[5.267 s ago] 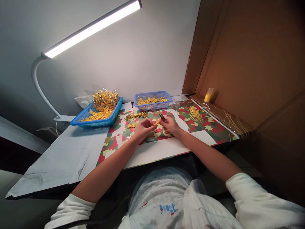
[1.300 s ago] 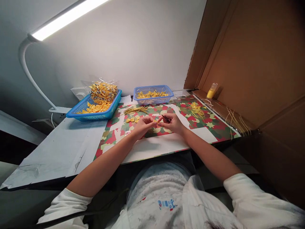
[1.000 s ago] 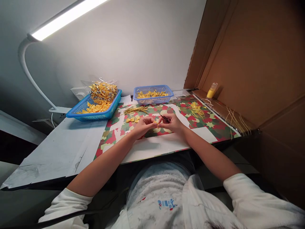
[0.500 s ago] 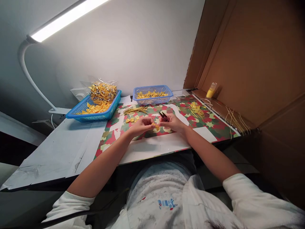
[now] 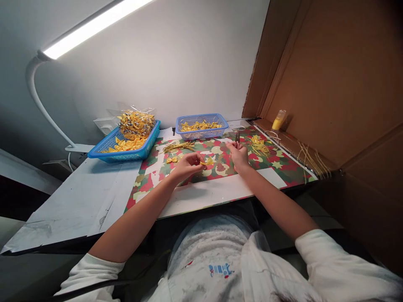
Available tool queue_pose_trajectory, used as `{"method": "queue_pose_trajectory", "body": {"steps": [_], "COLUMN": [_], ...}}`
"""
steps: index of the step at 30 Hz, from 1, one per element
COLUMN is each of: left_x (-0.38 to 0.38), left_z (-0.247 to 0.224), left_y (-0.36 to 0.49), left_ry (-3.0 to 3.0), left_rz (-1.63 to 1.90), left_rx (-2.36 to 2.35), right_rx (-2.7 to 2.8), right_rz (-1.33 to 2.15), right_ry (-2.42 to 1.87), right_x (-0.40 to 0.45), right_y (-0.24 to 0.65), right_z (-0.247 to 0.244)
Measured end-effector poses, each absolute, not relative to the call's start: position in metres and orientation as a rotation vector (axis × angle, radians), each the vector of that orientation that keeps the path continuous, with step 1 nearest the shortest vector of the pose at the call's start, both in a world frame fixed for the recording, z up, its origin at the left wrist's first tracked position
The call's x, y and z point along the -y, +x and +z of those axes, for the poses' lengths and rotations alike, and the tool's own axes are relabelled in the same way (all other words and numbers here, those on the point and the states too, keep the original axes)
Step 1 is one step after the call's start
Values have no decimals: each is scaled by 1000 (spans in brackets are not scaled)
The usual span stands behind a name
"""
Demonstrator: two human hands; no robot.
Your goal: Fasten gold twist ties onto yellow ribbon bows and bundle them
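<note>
Between the fingertips of my left hand (image 5: pixel 187 166) is a small yellow ribbon bow (image 5: pixel 209 161), its right side sticking out toward the middle. My right hand (image 5: pixel 239 158) is closed around a pair of dark-jawed cutters (image 5: pixel 237 137), jaws pointing up and away; the handles are mostly hidden in the palm. The two hands are apart above a camouflage-patterned mat (image 5: pixel 222 151). Just left of my left hand, a yellow bow (image 5: pixel 172 160) lies on the mat. A bundle of gold ties (image 5: pixel 179 147) lies behind it.
At the back left stands a blue basket (image 5: pixel 121 156) with yellow bows and a filled plastic bag (image 5: pixel 136 125). A smaller blue basket (image 5: pixel 202 134) holds more yellow pieces. Yellow cord scraps (image 5: pixel 260 147), a bottle (image 5: pixel 278 120) and a cardboard wall (image 5: pixel 327 84) are right. A lamp (image 5: pixel 94 31) hangs above.
My right hand has moved away from the bow to the right with the cutters, whose jaws now point upward. My left hand still holds the bow, which shows more fully.
</note>
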State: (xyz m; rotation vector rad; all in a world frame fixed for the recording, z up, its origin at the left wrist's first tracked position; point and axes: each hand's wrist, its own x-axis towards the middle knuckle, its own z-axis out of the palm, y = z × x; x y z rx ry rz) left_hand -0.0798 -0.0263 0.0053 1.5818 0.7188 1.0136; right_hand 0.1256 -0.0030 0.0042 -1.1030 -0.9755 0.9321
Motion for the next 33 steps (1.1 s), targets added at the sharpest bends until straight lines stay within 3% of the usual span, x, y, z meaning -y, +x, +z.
{"method": "queue_pose_trajectory", "body": {"steps": [2,9,18,26,33], "left_x": [26,24,25,27,30], "left_z": [5,4,8,8,6], "left_y": [-80,-79,-77,-77,-74], "left_ry": [1612,1638,1496,1274,1409], "left_rz": [1061,1195,1202,934,1057], "left_rx": [-737,-744,-710,-674,-716], "right_rx": [1015,1563,1562,1682,1525], "right_rz": [920,1358,1147,1024,1064], "right_ry": [-1064,-910,-894,-872,-849], "right_x": [6,24,20,27,26], "right_y": [126,112,111,111,114], "right_z": [7,9,2,7,10]}}
